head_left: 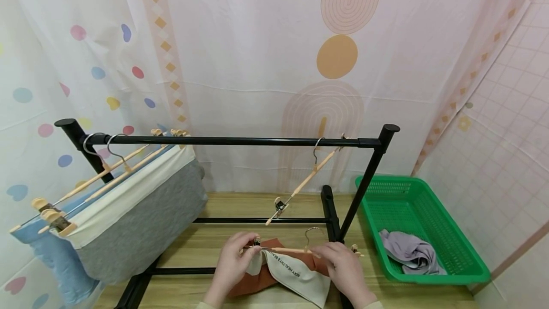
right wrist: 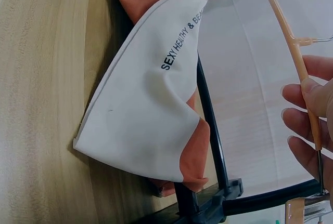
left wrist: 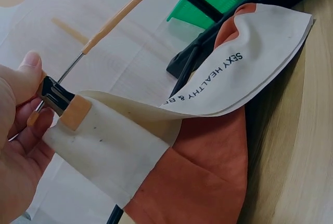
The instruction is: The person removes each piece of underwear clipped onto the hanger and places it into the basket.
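My left hand [head_left: 235, 262] pinches the black-and-wood clip [left wrist: 57, 96] at one end of a clip hanger [left wrist: 122, 16]. That clip bites a corner of the cream band on a rust-orange garment [left wrist: 208, 156], whose exact kind I cannot tell. Dark lettering runs along the band. Around the hanger's wooden bar, near its other end, curl the fingers of my right hand [head_left: 343, 268]. The clip on that side [right wrist: 295, 211] has no cloth in it. From there the band's far end droops free, folded over toward the table.
A black rack [head_left: 240, 141] stands over the wooden table. Grey cloth with a cream band [head_left: 146, 223] and blue cloth [head_left: 64, 266] hang from hangers at left. A bare hanger [head_left: 315, 170] hangs at right. The green basket [head_left: 463, 252] holds mauve cloth [head_left: 411, 254].
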